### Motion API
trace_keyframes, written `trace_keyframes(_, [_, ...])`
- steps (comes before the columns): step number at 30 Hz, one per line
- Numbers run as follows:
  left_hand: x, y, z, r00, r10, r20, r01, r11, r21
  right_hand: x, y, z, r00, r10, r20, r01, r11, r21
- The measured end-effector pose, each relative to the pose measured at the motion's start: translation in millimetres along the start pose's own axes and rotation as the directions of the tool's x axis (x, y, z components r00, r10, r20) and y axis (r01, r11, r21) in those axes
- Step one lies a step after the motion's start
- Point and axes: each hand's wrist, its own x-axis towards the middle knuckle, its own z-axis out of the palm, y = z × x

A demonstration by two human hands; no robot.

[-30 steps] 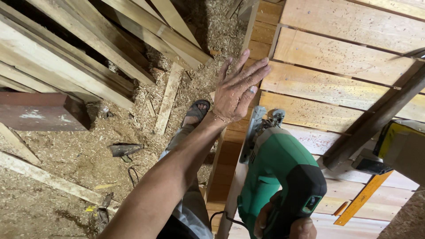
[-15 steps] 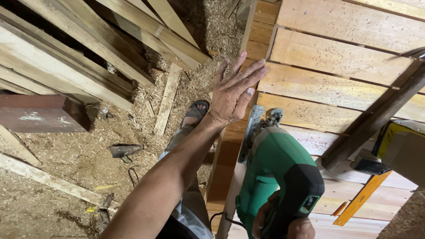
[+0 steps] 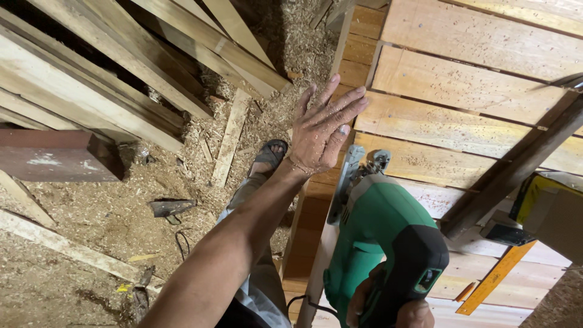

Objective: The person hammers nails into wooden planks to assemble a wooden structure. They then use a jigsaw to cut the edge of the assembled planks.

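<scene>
Left hand (image 3: 325, 130) lies flat, fingers spread, pressing the plank edge (image 3: 328, 200) at 12 o'clock to steady it. Right hand (image 3: 388, 307), at 6 o'clock, has its grip closed around the green circular saw (image 3: 379, 237) on the tabletop (image 3: 473, 97).

Right hand (image 3: 388, 307) mostly hidden behind saw (image 3: 382, 243).
</scene>
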Motion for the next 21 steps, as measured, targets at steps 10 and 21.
trace_keyframes(10, [49.8, -28.2, 34.7, 0.998, -0.033, -0.062, 0.038, 0.996, 0.084, 11.5, -0.9, 15.6, 0.987, 0.025, -0.158, -0.010, 0.996, 0.093])
trace_keyframes(21, [62.4, -32.7, 28.4, 0.996, -0.027, 0.087, 0.016, 0.991, 0.129, 15.1, -10.5, 137.7, 0.882, -0.364, -0.299, 0.208, 0.871, -0.446])
